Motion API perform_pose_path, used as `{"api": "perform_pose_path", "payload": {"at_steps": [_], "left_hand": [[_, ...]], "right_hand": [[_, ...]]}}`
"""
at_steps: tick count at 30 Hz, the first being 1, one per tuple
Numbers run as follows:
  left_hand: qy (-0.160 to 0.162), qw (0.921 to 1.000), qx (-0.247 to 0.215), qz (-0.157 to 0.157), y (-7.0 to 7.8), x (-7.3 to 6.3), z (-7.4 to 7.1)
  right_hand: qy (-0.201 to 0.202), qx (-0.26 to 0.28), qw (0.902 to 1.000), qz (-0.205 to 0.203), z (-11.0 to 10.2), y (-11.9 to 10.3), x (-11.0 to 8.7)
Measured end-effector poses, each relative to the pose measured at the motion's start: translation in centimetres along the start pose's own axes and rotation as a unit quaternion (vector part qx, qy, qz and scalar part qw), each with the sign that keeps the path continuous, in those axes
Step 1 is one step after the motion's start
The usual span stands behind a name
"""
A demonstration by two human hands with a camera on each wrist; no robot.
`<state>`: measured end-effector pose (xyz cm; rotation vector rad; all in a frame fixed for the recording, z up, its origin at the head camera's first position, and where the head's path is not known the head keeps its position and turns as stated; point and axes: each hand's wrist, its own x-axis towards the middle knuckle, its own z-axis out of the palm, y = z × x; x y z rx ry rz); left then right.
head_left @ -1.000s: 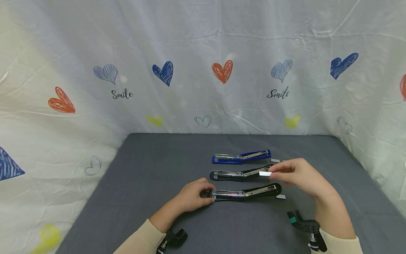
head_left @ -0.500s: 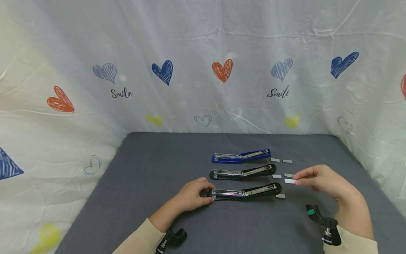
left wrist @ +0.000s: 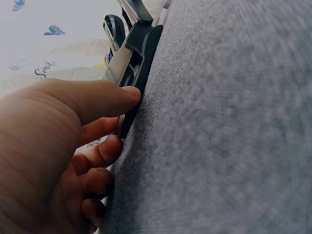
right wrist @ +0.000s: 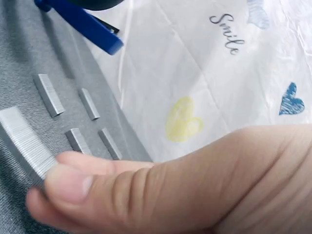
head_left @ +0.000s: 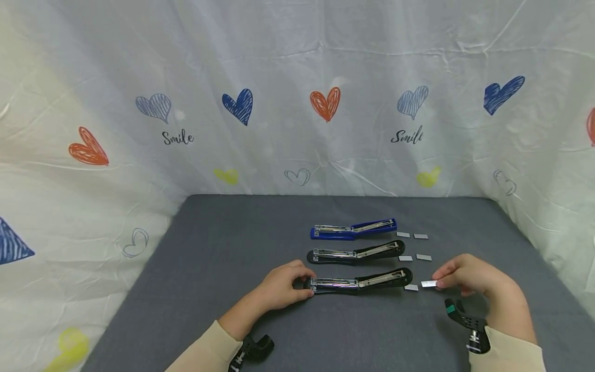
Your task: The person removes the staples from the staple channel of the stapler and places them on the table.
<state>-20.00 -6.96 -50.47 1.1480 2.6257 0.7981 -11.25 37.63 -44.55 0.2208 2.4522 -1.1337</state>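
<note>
Nearest me lies a black stapler, opened out flat, its metal track exposed. My left hand grips its left end between thumb and fingers; in the left wrist view the thumb presses on the stapler's edge. On the right, my right hand pinches a strip of staples between thumb and index finger, low over the cloth. The right wrist view shows this staple strip close up. Just left of it, another staple strip lies by the near stapler's right end.
Behind are a second black stapler and a blue stapler, both opened out. Two staple strips lie right of the blue one and two more strips right of the middle one. A patterned white curtain backs the grey-covered table.
My right hand has carried the staple strip right and then toward me, from beside the middle stapler to beside the near one's loose strip. My left hand stays in place.
</note>
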Motion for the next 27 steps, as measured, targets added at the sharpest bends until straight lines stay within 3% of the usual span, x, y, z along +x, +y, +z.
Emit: {"api": "perform_pose_path", "payload": {"at_steps": [20, 27], "left_hand": [[0.001, 1.0000, -0.003, -0.004, 0.0, 0.1, 0.5], [-0.003, 0.9999, -0.014, -0.002, -0.6, -0.3, 0.9]], "right_hand": [[0.063, -0.080, 0.9915, 0.080, 2.2, -2.4, 0.2], [0.074, -0.108, 0.9875, 0.088, 3.2, -2.9, 0.4]]}}
